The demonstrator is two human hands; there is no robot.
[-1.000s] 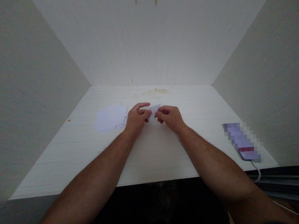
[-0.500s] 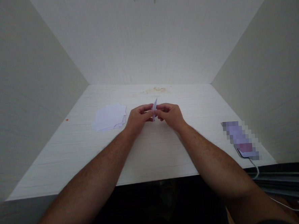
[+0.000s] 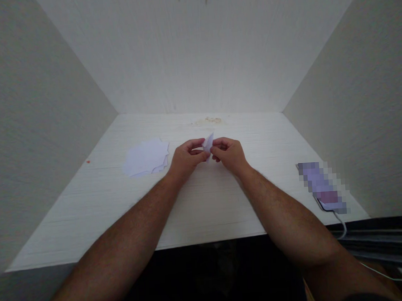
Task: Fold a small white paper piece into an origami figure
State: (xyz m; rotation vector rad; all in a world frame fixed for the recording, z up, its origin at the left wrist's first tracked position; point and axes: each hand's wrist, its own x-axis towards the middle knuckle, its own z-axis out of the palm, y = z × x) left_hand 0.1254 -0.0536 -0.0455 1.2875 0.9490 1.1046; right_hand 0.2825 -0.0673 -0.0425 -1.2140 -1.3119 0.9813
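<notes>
A small folded piece of white paper (image 3: 208, 143) stands up between my hands, over the middle of the white table (image 3: 211, 204). My left hand (image 3: 187, 157) pinches its left side between thumb and fingers. From the other side, my right hand (image 3: 229, 153) grips it with thumb and index finger, the remaining fingers curled under. The paper's upper tip points up and to the right, and its lower part is partly hidden by the thumbs. Left of my left hand lies a loose stack of white paper sheets (image 3: 145, 157).
A phone (image 3: 322, 188), blurred out, lies at the table's right with a white cable (image 3: 342, 228) running over the front edge. Pale walls enclose the table at the back and both sides. A stain (image 3: 209, 121) marks the surface near the back wall.
The folded paper has turned and opened slightly, so more of its face shows. My fingers have shifted a little on it; both hands stay in nearly the same place.
</notes>
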